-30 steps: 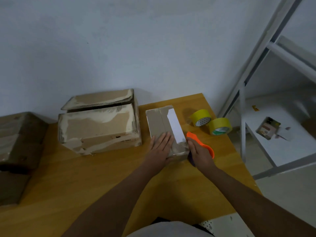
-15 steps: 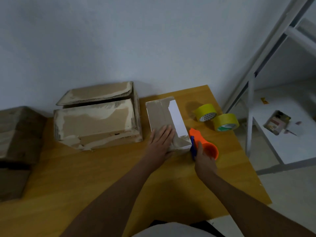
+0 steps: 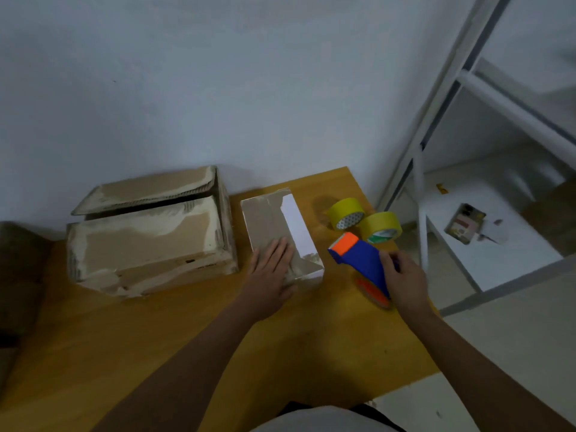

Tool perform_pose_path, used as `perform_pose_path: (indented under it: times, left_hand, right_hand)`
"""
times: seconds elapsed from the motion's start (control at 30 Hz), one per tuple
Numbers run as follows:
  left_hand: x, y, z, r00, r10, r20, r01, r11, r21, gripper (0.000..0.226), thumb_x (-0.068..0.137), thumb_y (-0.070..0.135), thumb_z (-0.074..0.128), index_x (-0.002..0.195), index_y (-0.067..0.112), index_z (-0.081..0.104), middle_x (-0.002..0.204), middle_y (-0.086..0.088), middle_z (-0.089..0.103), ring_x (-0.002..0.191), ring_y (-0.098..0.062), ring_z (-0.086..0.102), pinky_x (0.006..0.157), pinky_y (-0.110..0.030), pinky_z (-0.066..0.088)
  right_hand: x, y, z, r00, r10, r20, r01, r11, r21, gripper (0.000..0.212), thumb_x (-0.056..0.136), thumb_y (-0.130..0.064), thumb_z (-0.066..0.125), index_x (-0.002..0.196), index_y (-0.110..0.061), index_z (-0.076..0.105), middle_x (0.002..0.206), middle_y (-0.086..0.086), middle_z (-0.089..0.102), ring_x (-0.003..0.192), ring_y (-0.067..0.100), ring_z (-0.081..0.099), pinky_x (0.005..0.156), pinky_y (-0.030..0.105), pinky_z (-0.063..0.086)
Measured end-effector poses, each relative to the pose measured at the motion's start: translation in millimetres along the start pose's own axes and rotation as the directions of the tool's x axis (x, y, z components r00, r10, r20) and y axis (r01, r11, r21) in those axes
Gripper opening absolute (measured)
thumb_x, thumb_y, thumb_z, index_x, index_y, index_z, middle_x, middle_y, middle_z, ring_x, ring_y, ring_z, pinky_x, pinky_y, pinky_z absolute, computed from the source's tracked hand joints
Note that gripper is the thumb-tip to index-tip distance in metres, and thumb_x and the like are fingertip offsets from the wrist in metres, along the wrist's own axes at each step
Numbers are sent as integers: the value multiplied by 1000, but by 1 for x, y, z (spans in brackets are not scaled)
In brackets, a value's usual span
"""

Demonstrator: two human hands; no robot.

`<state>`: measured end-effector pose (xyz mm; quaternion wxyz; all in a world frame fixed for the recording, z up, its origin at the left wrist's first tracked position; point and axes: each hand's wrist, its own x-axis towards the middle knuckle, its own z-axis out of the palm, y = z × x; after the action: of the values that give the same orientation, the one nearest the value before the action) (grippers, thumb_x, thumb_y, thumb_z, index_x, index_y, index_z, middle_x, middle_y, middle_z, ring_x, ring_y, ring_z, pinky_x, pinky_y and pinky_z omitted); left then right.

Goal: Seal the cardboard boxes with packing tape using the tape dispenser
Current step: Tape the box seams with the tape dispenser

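From the head view, the left hand (image 3: 274, 269) lies flat, fingers straight, on the near end of the small cardboard box (image 3: 282, 235) on the desk (image 3: 156, 353), likely pinning it against sliding. The right hand (image 3: 402, 282) has its grip clamped round the blue-and-orange tape dispenser (image 3: 361, 260), held just right of the box, near two yellow tape rolls (image 3: 364, 218). A larger box (image 3: 149, 235) waits alongside, flap raised.

The room was dim and bluish, soft shadows only, edges bowed (wide-angle) and slightly smeared by motion
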<state>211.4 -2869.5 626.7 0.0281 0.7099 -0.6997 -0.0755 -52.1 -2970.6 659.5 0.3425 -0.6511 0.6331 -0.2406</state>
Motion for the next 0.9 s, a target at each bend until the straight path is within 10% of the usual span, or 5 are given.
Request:
perform_pose_path:
  times: [0.13,0.2,0.37,0.47,0.9]
  left_hand:
    - [3,5,-27,998,-21,51,33,967,-254,76,99,53,42,158,20,8,165,0,-7,149,-12,-13,121,-37,0]
    - [2,17,-51,988,-152,-9,129,867,-481,60,101,43,46,154,20,29,160,3,24,144,-10,22,113,-27,27]
    - [2,40,-99,816,-225,533,534,-62,-843,43,100,43,51,118,7,66,110,-7,74,99,-16,71,74,-21,56]
    - [-2,44,-107,790,-162,591,530,-305,-791,51,97,48,52,118,3,64,112,-13,73,103,-21,70,74,-24,58]
    - [-27,24,-109,794,-247,555,475,-318,-820,22,96,22,61,111,6,69,95,-8,73,76,-8,68,63,-19,53]
  right_hand:
    - [-10,-25,-25,998,-50,-48,57,987,152,29,97,-46,52,84,-25,67,71,-6,62,63,10,59,53,29,41]
    - [-14,-40,-36,998,-63,-31,68,969,236,26,94,-47,56,79,-30,69,65,-6,63,57,9,59,53,37,45]
    - [-24,-74,-47,986,-106,131,50,927,372,28,87,-50,63,82,-26,77,76,4,71,73,27,68,70,50,56]
    - [-29,-87,-42,970,-132,202,45,922,384,28,86,-48,64,84,-25,78,72,-5,72,68,13,68,60,29,53]
    - [-42,-100,-31,894,-234,382,78,921,382,22,86,-45,64,95,-28,75,80,-9,74,69,4,68,54,12,50]
